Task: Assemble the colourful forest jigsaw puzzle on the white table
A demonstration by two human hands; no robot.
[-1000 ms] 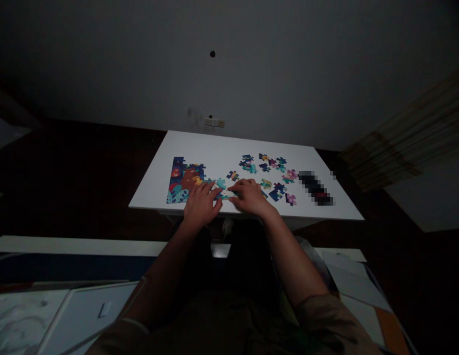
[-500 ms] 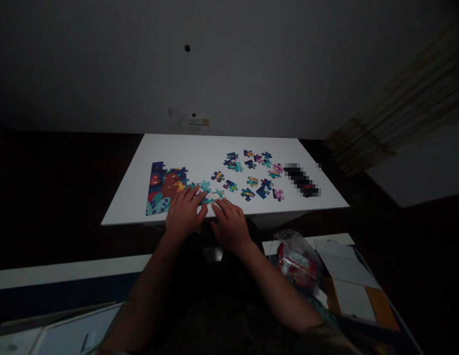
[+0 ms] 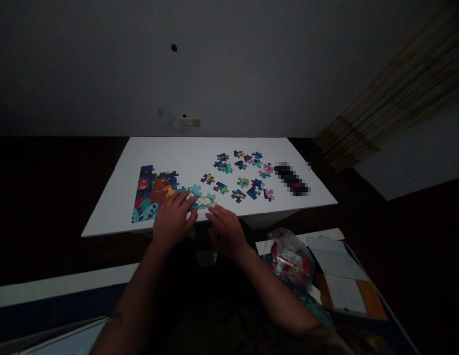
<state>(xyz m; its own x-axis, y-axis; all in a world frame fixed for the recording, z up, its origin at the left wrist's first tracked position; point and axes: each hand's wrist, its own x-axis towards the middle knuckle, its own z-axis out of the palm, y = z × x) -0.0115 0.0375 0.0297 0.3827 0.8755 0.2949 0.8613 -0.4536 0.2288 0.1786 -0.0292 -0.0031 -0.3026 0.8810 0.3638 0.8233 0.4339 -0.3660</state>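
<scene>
A partly joined jigsaw puzzle (image 3: 144, 190) lies at the left of the white table, with a brown bear and blue-green leaves on it. My left hand (image 3: 172, 217) rests palm down over its lower part, fingers spread and hiding some of the picture. A teal-and-white strip of joined pieces (image 3: 205, 199) runs rightward from under those fingers. My right hand (image 3: 227, 230) is at the table's front edge, its stretched fingertips by the right end of this strip. Neither hand has a loose piece visible in it. Several loose puzzle pieces (image 3: 243, 182) are scattered to the right.
The white table (image 3: 170, 153) stands before a grey wall with a socket strip (image 3: 190, 122). A pixelated dark object (image 3: 292, 178) lies at the table's right. Nearer me, at lower right, are a clear plastic bag (image 3: 290, 259) with red contents and a few flat white and orange sheets.
The whole view has shifted, so the table appears farther left. My left hand's fingers have drawn back slightly, showing a little more of the strip. The loose pieces keep their arrangement.
</scene>
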